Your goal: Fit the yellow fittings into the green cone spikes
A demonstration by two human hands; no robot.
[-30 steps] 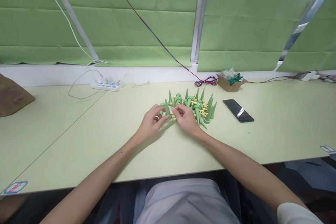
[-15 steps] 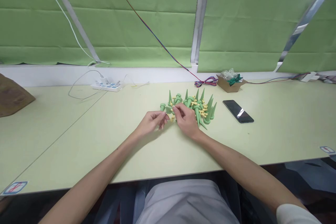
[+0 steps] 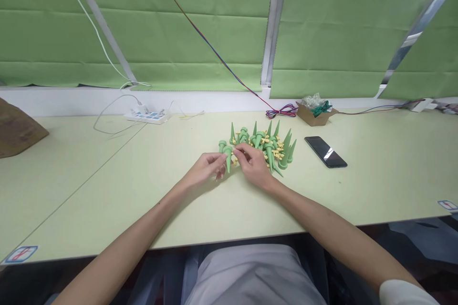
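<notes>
A green plastic watering spike (image 3: 228, 158) points tip-down in front of the pile, pinched in my left hand (image 3: 206, 167). My right hand (image 3: 253, 164) is closed at the spike's upper right side, thumb and forefinger together; whatever small part lies between them is too hidden to name. Behind and right of both hands lies a pile of similar green spikes (image 3: 259, 138), some standing on their wide ends, mixed with small yellow valve pieces (image 3: 278, 154). Another spike (image 3: 222, 145) sits just beyond the held one.
To the right lies a black phone (image 3: 325, 151). Farther back are a small cardboard box (image 3: 315, 115) with plastic wrap and green material, and a coiled red-blue cable (image 3: 282, 111). A white power strip (image 3: 148, 116) and a brown object (image 3: 19, 128) are on the left.
The spike in my left hand has turned so that its pointed end hangs down in view. My right hand stays beside it, with only a slight shift.
</notes>
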